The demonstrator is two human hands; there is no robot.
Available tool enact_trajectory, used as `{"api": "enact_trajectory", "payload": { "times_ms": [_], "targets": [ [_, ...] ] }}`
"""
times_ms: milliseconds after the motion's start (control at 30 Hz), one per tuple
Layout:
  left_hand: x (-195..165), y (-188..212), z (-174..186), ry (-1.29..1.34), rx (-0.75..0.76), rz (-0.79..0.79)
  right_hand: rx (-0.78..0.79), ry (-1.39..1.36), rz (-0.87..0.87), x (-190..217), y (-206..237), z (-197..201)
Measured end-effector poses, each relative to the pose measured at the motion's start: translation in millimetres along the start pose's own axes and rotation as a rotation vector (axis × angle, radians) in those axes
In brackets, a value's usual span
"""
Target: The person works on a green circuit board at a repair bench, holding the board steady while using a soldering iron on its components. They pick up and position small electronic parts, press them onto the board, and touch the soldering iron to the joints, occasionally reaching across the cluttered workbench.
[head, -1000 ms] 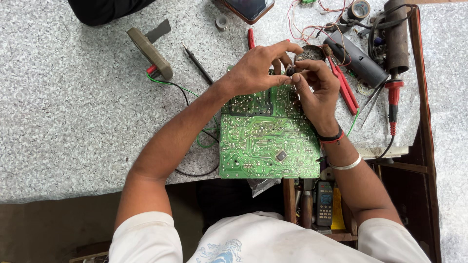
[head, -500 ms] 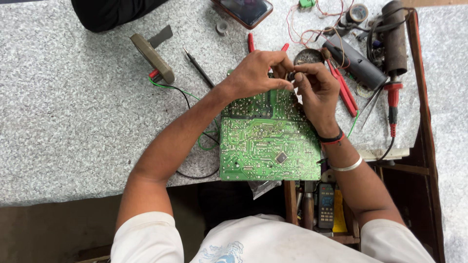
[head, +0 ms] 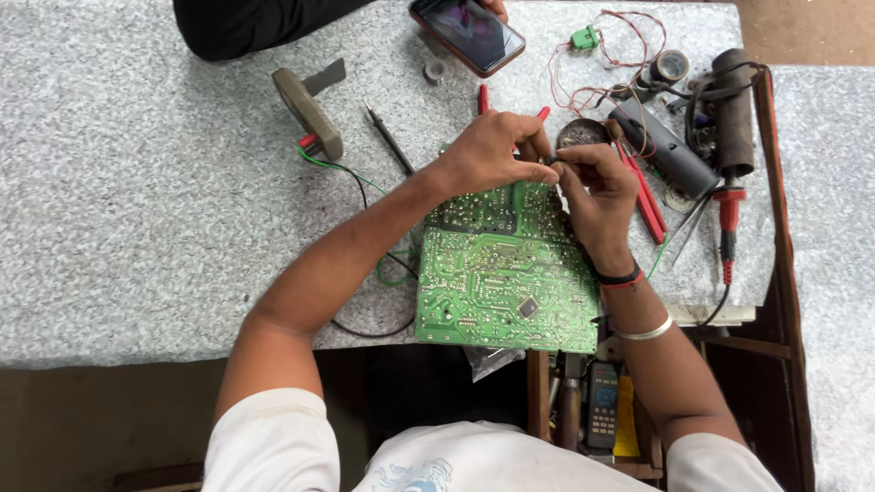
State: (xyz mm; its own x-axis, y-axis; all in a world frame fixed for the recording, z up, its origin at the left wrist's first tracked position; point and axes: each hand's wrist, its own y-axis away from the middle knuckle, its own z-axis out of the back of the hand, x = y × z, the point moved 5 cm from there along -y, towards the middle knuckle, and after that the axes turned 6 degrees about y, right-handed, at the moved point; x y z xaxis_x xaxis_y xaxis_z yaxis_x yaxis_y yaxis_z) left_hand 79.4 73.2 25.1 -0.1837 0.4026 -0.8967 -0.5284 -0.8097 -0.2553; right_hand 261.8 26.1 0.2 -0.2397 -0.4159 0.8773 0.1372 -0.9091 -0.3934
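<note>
Got both hands pinched shut on a tiny dark part (head: pixel 553 162) right over the far edge of the board (head: pixel 506 282), left hand (head: pixel 492 150) and right hand (head: pixel 597 187) meeting fingertip to fingertip. The board lies at the bench's (head: pixel 137 228) near edge, hanging over it a bit. A phone (head: pixel 467 34) lies by the far edge and red pliers (head: pixel 643 191) just right of my hand.

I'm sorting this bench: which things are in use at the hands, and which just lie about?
In use:
left hand
right hand
small dark part pinched between both hands
green circuit board

Lying about:
smartphone
black probe
tape roll
red-handled pliers
soldering iron
</note>
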Motion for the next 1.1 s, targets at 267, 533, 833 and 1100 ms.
{"api": "enact_trajectory", "payload": {
  "times_ms": [267,533,833,1100],
  "targets": [
    [0,1,2,0.066,0.05,-0.057,0.033,-0.01,-0.032,3,0,-3],
    [-2,1,0,0.097,0.05,-0.081,0.037,0.105,0.009,5,-4,-3],
    [-4,3,4,0.144,0.091,-0.028,0.009,-0.023,-0.04,-3,0,-5],
    [0,6,5,0.144,0.038,0.03,0.026,0.092,-0.056,8,-1,-7]
  ]
}}
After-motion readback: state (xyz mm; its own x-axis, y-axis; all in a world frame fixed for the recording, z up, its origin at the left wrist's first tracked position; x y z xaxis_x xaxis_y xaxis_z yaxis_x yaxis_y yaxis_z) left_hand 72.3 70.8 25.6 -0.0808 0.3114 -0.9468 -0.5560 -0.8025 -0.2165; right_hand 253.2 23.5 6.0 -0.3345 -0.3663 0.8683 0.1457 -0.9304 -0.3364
